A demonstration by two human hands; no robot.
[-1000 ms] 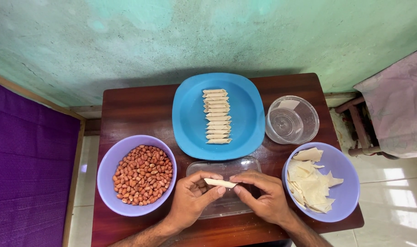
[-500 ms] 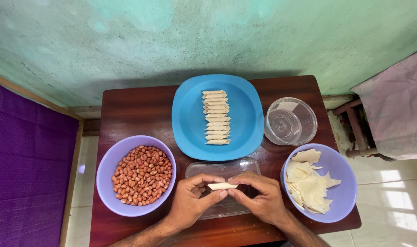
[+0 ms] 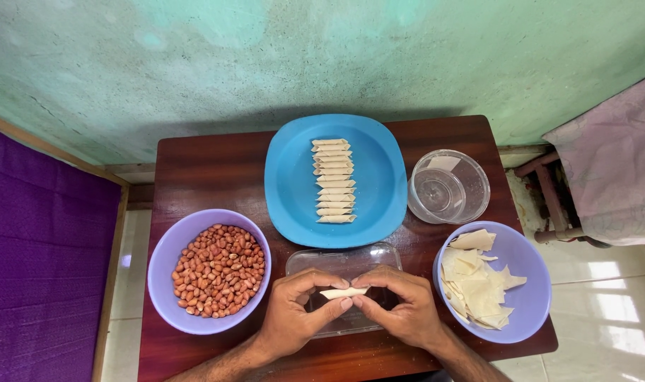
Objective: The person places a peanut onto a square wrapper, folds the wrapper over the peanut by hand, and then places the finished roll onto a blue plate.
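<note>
Pale dough roll (image 3: 343, 292): small, slender, cream-coloured, tapering toward its left end. It lies horizontal and is pinched at both ends between fingertips, raised over the clear rectangular tray (image 3: 344, 260) at the near edge of the table (image 3: 209, 177).

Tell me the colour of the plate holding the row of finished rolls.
Blue; the plate shows clearly in the head view, the only one.

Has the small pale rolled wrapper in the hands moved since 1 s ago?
No real move. The small pale rolled wrapper stays pinched between left hand and right hand, over the clear rectangular tray.
</note>
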